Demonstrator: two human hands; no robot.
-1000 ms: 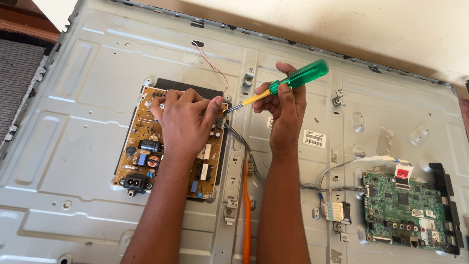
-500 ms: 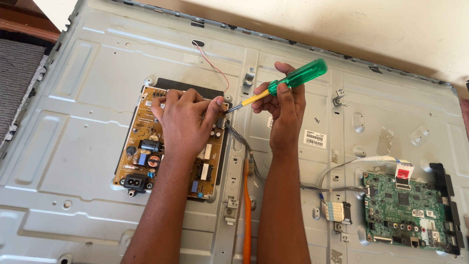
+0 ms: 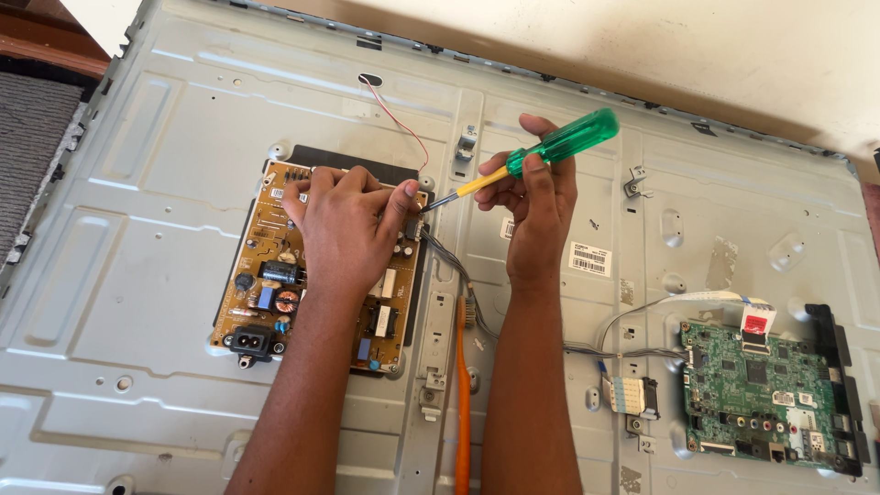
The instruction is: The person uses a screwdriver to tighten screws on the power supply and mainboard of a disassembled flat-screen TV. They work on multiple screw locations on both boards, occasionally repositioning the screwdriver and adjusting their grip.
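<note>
Left hand (image 3: 346,220) rests curled on the yellow power supply board (image 3: 275,275), fingers pinching at its upper right corner. Right hand (image 3: 536,206) grips the green-handled screwdriver (image 3: 541,156), tip at that corner. Positions unchanged from earlier.

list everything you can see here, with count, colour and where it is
metal back panel: 1, grey, fills most of the view
power board: 1, tan-yellow, left of centre on the panel
main board: 1, green, lower right
screwdriver: 1, green handle with yellow collar, tip at the power board's top right corner
thin wire: 1, red, from a top hole down to the power board
cable bundle: 1, grey, from the power board toward the main board
orange tool: 1, bottom centre, between the forearms
left hand: 1, resting on the power board
right hand: 1, gripping the screwdriver
</note>
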